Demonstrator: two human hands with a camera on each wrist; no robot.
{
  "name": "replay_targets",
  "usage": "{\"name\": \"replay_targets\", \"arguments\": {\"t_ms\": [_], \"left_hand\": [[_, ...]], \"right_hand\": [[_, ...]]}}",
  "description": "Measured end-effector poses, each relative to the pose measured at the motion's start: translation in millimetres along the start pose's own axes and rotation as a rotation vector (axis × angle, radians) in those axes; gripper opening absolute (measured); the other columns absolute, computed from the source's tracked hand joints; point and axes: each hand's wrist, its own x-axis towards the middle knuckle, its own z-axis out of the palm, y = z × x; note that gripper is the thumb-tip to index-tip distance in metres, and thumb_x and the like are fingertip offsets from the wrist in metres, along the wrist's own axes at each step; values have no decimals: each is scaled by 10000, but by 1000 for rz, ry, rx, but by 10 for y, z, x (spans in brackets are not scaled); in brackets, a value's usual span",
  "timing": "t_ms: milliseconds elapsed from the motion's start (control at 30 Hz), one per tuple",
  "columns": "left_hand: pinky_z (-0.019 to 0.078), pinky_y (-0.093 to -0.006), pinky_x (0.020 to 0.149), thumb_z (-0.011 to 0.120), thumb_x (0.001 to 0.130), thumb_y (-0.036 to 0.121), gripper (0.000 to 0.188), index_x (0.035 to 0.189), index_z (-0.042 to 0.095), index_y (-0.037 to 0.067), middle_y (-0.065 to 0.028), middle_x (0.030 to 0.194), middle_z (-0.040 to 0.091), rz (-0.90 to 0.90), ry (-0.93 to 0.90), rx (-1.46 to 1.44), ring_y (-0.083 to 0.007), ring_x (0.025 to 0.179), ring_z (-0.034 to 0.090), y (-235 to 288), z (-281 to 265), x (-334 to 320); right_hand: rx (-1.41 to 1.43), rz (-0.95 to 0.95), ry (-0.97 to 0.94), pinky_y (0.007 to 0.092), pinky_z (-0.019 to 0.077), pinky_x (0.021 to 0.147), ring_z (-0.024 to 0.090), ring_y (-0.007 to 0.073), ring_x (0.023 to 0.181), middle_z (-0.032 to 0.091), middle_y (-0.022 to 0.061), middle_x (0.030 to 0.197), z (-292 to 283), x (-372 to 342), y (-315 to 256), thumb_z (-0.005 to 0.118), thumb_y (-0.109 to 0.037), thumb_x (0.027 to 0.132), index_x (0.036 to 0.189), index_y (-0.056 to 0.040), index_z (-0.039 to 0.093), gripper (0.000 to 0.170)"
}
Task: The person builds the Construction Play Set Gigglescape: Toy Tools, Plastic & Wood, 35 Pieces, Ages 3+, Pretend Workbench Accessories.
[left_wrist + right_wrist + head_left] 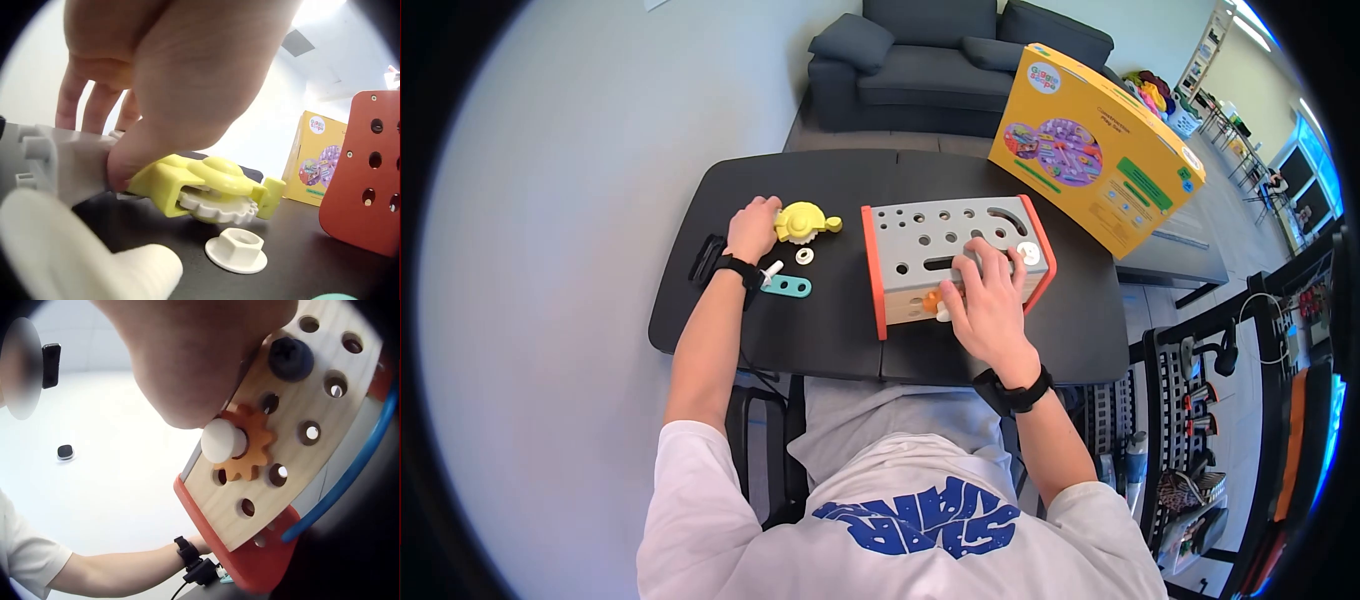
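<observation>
My left hand (pixel 753 230) is at the left end of a yellow toy circular saw (pixel 804 222) with a white toothed blade. In the left wrist view, its thumb presses the saw's end beside a grey knobbed piece (pixel 69 162), the other fingers behind. A white flanged nut (pixel 804 256) lies near the blade, with a white peg (pixel 773 270) and a teal strip with holes (pixel 788 287) closer to me. My right hand (pixel 992 300) rests on the grey top of a toy workbench (pixel 887 245). An orange gear (pixel 257 440) on a white peg (pixel 220 441) is on its wooden side.
Behind the workbench stands a large yellow box (pixel 1130 130). A white round piece (pixel 1028 253) sits on the bench top. The right wrist view shows a dark bolt (pixel 290 359) and a curved blue strip (pixel 350 469). A dark sofa (pixel 940 75) is beyond the black table (pixel 800 335).
</observation>
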Motion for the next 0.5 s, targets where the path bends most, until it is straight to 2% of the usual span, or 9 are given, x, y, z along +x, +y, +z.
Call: {"name": "replay_targets", "arguments": {"t_ms": [100,167,200,233,300,333,367,467,500], "left_hand": [[560,-476,843,670,802,-19,364,1133,635,130,-130,1100,670,6,98,-37,-381,984,683,-85,-40,13],[546,-489,830,682,779,-31,376,1118,624,119,-135,1089,672,-6,283,-292,-385,966,680,-96,-129,5],[547,-454,797,710,773,-31,401,1140,616,101,-131,1059,680,-22,326,-332,-347,921,697,-92,-163,8],[547,-454,797,710,773,-31,401,1140,616,101,-131,1059,680,-21,323,-331,-347,921,697,-50,-243,-8],[555,-394,756,732,795,-22,423,1185,614,94,-125,1024,699,-146,261,-627,-290,863,723,113,-436,-37],[565,-337,758,743,825,-12,428,1222,605,71,-135,999,736,-109,290,-758,-232,867,748,169,-461,-49],[565,-337,758,743,825,-12,428,1222,605,71,-135,999,736,-112,288,-758,-232,867,748,282,-545,-78],[578,-332,832,707,864,-18,399,1239,585,38,-195,1031,759,-17,337,-1070,-229,978,749,598,-691,-126],[575,-322,822,694,869,-26,409,1254,570,40,-190,1044,761,-6,332,-1109,-214,971,749,690,-695,-127]], "right_hand": [[-2,-4,10,567,251,1143,516,312,1233,541,157,1280,-4,9,-10,659,-269,939,1148,-34,609,319],[-7,-2,17,567,253,1142,517,314,1230,543,159,1277,-2,9,-15,659,-270,937,1146,-30,609,322],[-12,-4,22,566,254,1141,517,315,1227,544,161,1275,3,8,-19,660,-270,935,1145,-27,609,325],[-10,-2,21,566,254,1141,517,315,1227,544,161,1275,8,4,-23,660,-270,935,1145,-27,609,325],[-20,-6,28,565,256,1140,517,317,1221,547,165,1274,16,6,-20,659,-270,934,1144,-23,608,328],[-19,-6,26,565,256,1140,517,317,1221,547,165,1274,19,7,-18,659,-270,934,1144,-23,608,328],[-22,-6,29,563,256,1140,516,317,1219,546,165,1276,22,6,-17,658,-270,934,1145,-25,609,327],[-26,-4,29,560,257,1141,515,318,1218,544,163,1281,25,1,-22,657,-271,935,1146,-27,609,326],[-28,-2,28,558,257,1141,514,319,1218,543,162,1283,24,2,-23,656,-271,936,1146,-27,609,325]]}}
